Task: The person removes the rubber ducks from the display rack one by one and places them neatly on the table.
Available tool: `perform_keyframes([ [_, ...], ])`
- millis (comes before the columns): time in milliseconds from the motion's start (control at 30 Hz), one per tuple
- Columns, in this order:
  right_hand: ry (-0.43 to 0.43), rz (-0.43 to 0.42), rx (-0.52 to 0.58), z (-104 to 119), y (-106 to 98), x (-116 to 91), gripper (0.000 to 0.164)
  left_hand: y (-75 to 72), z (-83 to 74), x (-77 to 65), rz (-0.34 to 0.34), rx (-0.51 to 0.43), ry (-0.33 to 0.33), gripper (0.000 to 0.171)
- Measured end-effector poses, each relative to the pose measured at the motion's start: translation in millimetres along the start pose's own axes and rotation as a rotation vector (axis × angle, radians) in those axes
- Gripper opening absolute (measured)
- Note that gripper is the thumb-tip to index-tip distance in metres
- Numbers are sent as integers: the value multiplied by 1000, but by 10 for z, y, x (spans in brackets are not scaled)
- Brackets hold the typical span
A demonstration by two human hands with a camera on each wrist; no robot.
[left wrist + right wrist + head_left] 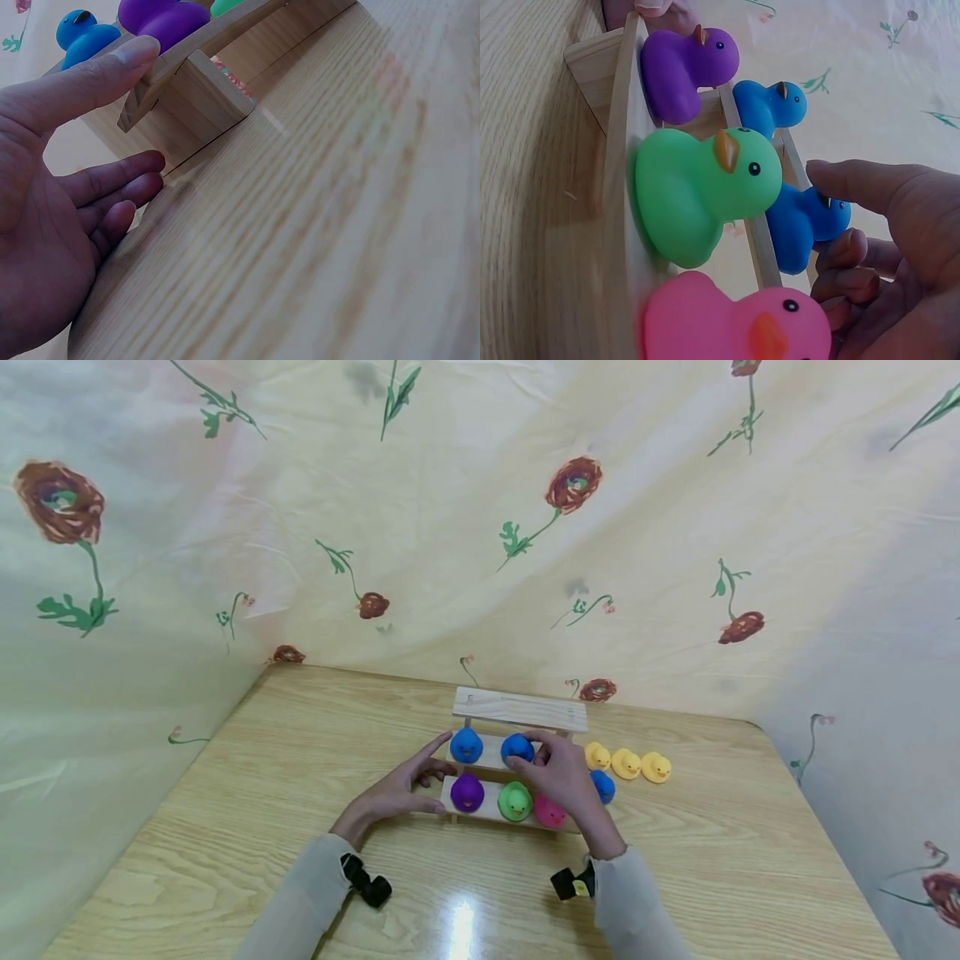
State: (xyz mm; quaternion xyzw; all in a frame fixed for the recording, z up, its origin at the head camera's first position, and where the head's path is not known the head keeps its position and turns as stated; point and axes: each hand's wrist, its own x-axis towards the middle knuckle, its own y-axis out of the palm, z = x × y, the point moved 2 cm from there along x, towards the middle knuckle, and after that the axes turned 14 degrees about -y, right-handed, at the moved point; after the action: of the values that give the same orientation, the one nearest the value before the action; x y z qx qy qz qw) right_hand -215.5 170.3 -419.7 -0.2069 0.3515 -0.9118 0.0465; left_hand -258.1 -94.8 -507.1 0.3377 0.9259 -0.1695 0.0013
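Note:
A stepped wooden rack [519,708] stands on the table with rubber ducks on its lower two tiers. My right hand [562,770] holds a blue duck [516,747] on the middle tier, thumb and fingers on either side of its head. Another blue duck [467,746] sits at that tier's left end. Along the front tier are a purple duck [467,793], a green duck [514,802] and a pink duck [550,812], the last partly hidden by my right hand. My left hand [401,787] is at the rack's left end, its thumb resting on the front board [150,75], other fingers loosely bent.
Right of the rack, three yellow ducks [626,763] sit in a row on the table [720,843]. One more blue duck [602,787] is beside my right wrist, partly covered. A flowered cloth [420,527] hangs behind and along the sides of the table.

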Motion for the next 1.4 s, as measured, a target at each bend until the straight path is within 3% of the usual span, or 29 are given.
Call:
perform_keyframes([
  [400,-54,1,19,2,-103,-36,43,5,26,1,0,8,-7,107],
  [900,-12,12,0,35,-352,-140,45,13,24,-3,-3,11,-1,106],
  [1400,-18,-35,-69,-112,-625,-300,43,10,28,9,-10,14,1,107],
])
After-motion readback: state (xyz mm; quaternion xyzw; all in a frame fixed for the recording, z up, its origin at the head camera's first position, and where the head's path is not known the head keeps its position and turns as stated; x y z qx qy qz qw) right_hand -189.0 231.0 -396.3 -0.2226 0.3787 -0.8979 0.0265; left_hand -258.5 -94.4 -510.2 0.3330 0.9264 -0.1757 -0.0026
